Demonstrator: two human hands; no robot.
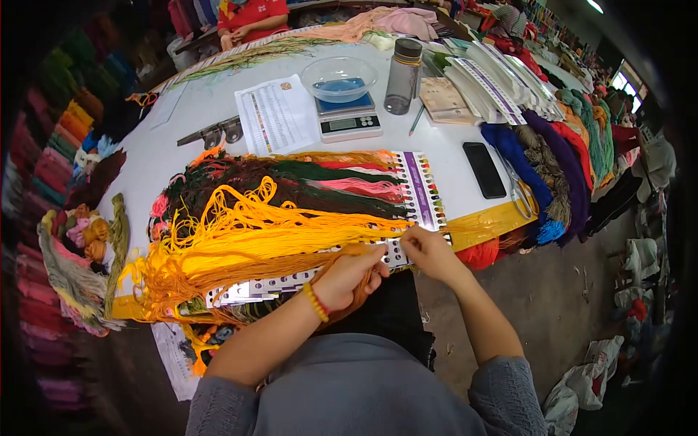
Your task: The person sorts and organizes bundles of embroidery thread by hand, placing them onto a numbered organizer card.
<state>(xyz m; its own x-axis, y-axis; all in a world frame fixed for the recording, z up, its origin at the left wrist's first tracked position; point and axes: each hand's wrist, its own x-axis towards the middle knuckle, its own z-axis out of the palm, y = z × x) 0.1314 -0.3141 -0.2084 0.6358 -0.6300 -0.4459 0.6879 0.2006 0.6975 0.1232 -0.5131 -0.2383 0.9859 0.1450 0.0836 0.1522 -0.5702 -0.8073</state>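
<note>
My left hand point(350, 277), with a yellow bead bracelet at its wrist, is closed around a hank of brownish-orange embroidery thread point(240, 266). Close by on its right, my right hand point(434, 254) pinches at the edge of a white punched thread card point(395, 254); its fingertips hide whatever is between them. Bright yellow thread point(269, 236) runs leftward from the card beside both hands. Farther up, red, green, pink and dark thread skeins point(342, 178) reach a purple-and-white card point(418, 185) with holes along its sides.
A digital scale point(350, 125) bears a clear bowl point(339, 80). Around it are a bottle point(402, 76), a printed sheet point(276, 116) and a pencil point(416, 120). A phone point(483, 170) and scissors point(520, 195) lie at right, near hanging yarn point(542, 163). Another person point(254, 18) sits across the table.
</note>
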